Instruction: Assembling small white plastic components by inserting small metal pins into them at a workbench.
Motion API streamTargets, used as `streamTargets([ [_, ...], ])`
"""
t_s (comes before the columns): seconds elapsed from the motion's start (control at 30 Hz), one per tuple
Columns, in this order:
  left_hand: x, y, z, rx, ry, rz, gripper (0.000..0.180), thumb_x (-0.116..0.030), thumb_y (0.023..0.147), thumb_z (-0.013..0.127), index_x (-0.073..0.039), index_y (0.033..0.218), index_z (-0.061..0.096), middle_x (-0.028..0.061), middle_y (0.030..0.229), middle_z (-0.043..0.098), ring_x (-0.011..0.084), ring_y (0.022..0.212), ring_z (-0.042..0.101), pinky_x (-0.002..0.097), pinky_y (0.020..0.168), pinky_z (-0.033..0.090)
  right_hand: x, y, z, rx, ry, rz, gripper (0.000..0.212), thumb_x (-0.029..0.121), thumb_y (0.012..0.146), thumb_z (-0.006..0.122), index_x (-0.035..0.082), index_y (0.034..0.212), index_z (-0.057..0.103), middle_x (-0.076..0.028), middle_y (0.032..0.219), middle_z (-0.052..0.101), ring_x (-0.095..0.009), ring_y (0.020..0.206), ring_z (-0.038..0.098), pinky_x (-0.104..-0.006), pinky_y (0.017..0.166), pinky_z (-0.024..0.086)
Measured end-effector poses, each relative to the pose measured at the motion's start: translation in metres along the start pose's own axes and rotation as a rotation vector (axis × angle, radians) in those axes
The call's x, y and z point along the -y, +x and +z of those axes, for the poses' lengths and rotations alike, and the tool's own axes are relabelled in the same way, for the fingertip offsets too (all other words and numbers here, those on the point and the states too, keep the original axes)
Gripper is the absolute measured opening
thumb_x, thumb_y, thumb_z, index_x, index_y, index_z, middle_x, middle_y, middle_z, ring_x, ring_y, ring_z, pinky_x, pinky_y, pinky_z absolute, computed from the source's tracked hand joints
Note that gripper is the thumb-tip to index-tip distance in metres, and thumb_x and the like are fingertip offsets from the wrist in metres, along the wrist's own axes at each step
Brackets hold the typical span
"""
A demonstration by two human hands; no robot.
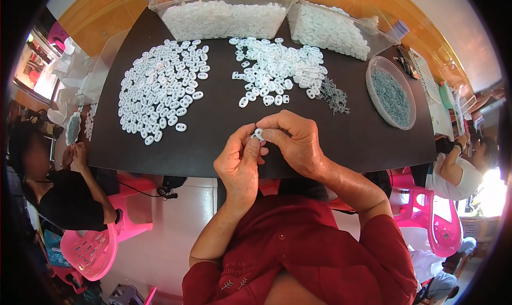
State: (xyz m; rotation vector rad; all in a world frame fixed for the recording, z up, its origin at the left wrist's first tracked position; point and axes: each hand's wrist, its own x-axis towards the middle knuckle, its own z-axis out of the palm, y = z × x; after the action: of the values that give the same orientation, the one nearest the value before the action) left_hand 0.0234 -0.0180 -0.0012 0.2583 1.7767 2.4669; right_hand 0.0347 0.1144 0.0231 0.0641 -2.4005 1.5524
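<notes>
My left hand (240, 163) and right hand (296, 142) pinch one small white oval plastic piece (258, 133) together above the dark table's (213, 129) near edge; my fingertips hide most of it. Loose white pieces (160, 89) lie at eleven o'clock.

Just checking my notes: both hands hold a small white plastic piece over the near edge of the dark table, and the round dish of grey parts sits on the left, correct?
Not quite. The head view shows the round dish on the right of the dark table; the rest holds.
</notes>
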Motion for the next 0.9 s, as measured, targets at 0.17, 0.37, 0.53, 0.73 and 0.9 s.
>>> streamTargets([
  [0.17,0.002,0.002,-0.001,0.045,-0.08,-0.032,0.025,0.0,0.091,0.054,0.004,0.115,0.056,0.0044,0.084,0.061,0.0073,0.067,0.057,0.0184,0.053,0.046,-0.007,0.0,0.0,0.001,-0.029,-0.112,0.016,-0.005,0.081,0.059,0.001,0.095,0.065,-0.008,0.084,0.062,-0.014,0.078,0.059,-0.0268,0.067,0.048],
  [0.37,0.002,0.003,0.002,0.057,-0.156,-0.055,0.027,0.002,0.09,0.053,0.005,0.117,0.054,0.0074,0.084,0.062,0.0093,0.067,0.058,0.0197,0.053,0.046,-0.006,-0.003,0.002,-0.028,-0.007,-0.14,0.018,-0.008,0.082,0.056,0.0,0.096,0.064,-0.008,0.089,0.061,-0.014,0.081,0.059,-0.0261,0.068,0.049],
  [0.53,0.007,0.003,0.002,0.036,-0.199,-0.011,0.027,0.003,0.09,0.053,0.006,0.117,0.054,0.0078,0.083,0.062,0.0095,0.068,0.059,0.0203,0.053,0.047,0.002,-0.006,0.004,-0.033,0.264,0.166,0.016,-0.008,0.083,0.054,-0.002,0.096,0.062,-0.008,0.094,0.059,-0.012,0.077,0.059,-0.0237,0.068,0.049],
  [0.73,0.01,0.002,0.004,0.021,-0.236,0.025,0.025,0.002,0.09,0.053,0.008,0.115,0.055,0.0079,0.083,0.062,0.0102,0.07,0.059,0.0213,0.055,0.048,-0.008,-0.009,0.005,-0.048,0.061,-0.043,0.012,-0.008,0.084,0.056,-0.003,0.094,0.062,-0.006,0.087,0.059,-0.008,0.074,0.059,-0.0223,0.067,0.05],
  [0.9,0.008,-0.001,0.006,-0.047,-0.209,0.026,0.024,0.002,0.091,0.053,0.008,0.113,0.057,0.0089,0.086,0.062,0.0108,0.07,0.059,0.0223,0.057,0.049,-0.004,-0.011,0.007,-0.054,0.304,0.122,0.013,-0.009,0.083,0.057,-0.003,0.094,0.061,-0.005,0.086,0.06,-0.008,0.071,0.06,-0.0221,0.065,0.05],
])
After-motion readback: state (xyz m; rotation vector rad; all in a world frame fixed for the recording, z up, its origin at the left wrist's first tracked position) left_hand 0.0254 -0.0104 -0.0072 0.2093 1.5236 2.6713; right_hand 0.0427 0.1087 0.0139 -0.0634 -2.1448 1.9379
